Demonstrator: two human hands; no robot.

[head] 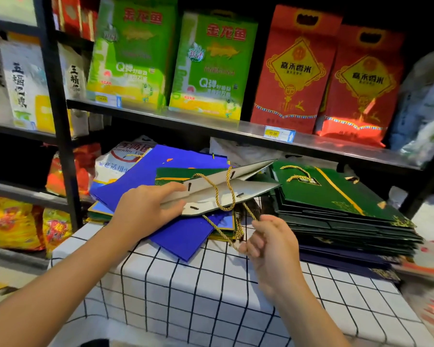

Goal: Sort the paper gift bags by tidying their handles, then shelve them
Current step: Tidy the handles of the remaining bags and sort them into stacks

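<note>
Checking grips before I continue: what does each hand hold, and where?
Left hand grips the open bag at its mouth edge; right hand pinches its gold cord handle.

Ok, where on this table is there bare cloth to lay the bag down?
Free: the white grid-checked tablecloth in front of the blue paper bags, between the forearms. Crowded: the far edge, with the blue bags left and the stack of dark green paper bags right.
</note>
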